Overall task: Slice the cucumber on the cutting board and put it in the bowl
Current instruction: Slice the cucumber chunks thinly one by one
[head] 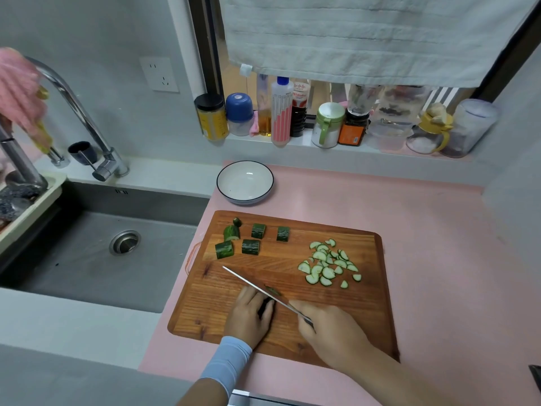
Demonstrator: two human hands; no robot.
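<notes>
A wooden cutting board (363,312) lies on the pink counter. Several cucumber chunks (250,247) sit at its far left, and a pile of thin half-moon slices (328,266) lies at the right. My left hand (248,315) holds a cucumber piece (266,306) down near the board's front, fingers curled over it. My right hand (330,329) grips the knife (257,287), whose blade rests across that piece, with a small slice (273,290) beside it. The white bowl (225,186) with a dark rim stands empty behind the board.
A steel sink (87,259) with a tap (73,106) lies to the left. Jars and bottles (281,112) line the window sill behind the bowl. A towel (366,33) hangs above. Bare pink counter (439,244) lies to the right of the board.
</notes>
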